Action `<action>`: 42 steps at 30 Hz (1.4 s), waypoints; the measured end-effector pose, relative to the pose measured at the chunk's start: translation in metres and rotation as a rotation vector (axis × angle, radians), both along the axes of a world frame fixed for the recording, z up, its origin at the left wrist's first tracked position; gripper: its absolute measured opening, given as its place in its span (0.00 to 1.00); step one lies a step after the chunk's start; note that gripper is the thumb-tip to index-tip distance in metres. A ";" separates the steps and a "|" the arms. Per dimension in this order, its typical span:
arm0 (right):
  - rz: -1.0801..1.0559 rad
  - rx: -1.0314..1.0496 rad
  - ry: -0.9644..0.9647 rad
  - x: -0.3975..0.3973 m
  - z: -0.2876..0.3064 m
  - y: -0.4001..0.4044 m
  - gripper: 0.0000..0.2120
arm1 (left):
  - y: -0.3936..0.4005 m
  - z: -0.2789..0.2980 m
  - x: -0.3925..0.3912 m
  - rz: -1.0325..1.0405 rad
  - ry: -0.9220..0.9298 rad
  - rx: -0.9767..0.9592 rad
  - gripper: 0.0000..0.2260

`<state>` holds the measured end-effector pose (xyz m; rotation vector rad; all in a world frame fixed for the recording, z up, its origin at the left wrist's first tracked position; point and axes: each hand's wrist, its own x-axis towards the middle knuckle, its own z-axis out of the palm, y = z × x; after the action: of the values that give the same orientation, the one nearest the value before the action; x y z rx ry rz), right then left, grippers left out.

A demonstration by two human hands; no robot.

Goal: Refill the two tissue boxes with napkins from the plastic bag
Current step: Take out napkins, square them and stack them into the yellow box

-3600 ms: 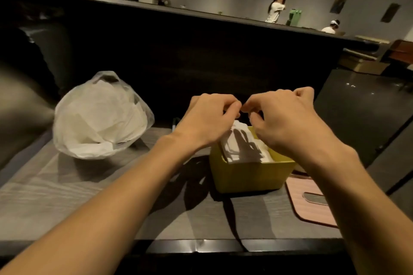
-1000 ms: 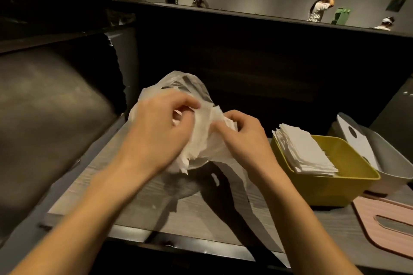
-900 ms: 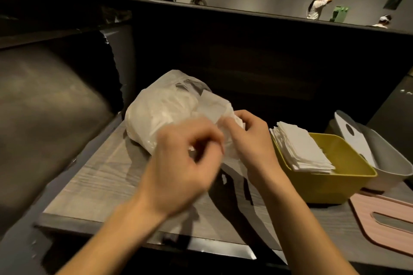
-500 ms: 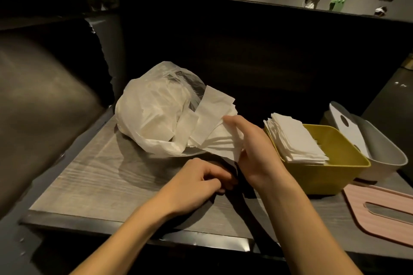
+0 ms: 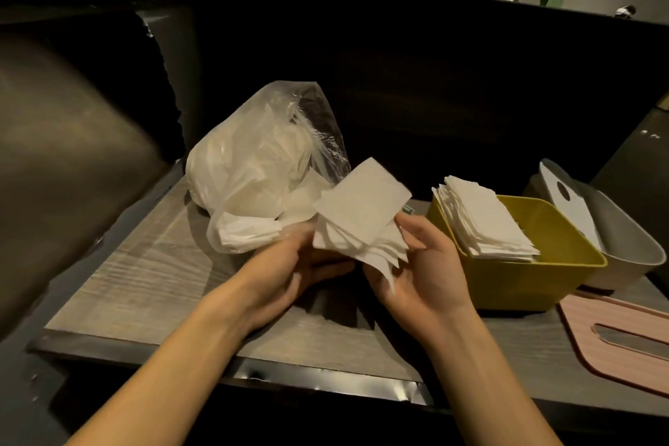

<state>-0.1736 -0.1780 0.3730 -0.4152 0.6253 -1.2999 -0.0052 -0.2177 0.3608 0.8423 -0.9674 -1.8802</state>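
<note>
Clearly the napkin stack point(image 5: 356, 214) is light, limp, splaying; left hand point(image 5: 289, 275) and right hand point(image 5: 420, 264) cradle its lower edges; squeeze both sides.

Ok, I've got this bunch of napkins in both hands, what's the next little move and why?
Probably square up the napkins between the left hand and right hand, then carry them right to the grey box. They are fanned out unevenly, the yellow box already holds a stack, and the grey one shows no napkins.
</note>
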 end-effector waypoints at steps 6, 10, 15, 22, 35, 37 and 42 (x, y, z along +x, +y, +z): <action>-0.001 0.089 0.360 -0.007 -0.006 0.014 0.18 | -0.004 0.010 0.018 -0.385 0.163 0.240 0.32; -0.007 0.069 0.676 -0.002 0.006 0.021 0.10 | -0.004 0.006 0.017 -0.337 0.005 0.150 0.17; -0.134 0.018 0.457 0.000 -0.005 0.029 0.16 | 0.006 0.006 0.011 -0.236 -0.014 0.040 0.13; -0.405 -0.076 0.632 0.017 -0.017 0.032 0.30 | 0.015 0.007 0.012 -0.191 -0.093 -0.081 0.13; -0.342 -0.357 1.211 0.024 0.000 0.026 0.30 | 0.011 0.010 0.012 -0.393 -0.090 -0.043 0.14; -0.480 -0.498 1.481 0.027 0.013 0.026 0.29 | 0.012 0.010 0.010 -0.402 -0.116 -0.043 0.12; -0.158 -0.882 1.861 0.062 0.067 0.010 0.22 | 0.014 0.008 0.008 -0.260 -0.083 0.014 0.08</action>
<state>-0.1119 -0.1683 0.4401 -2.4503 1.5472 -0.9424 0.0030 -0.2034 0.3688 0.8409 -1.1622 -2.0870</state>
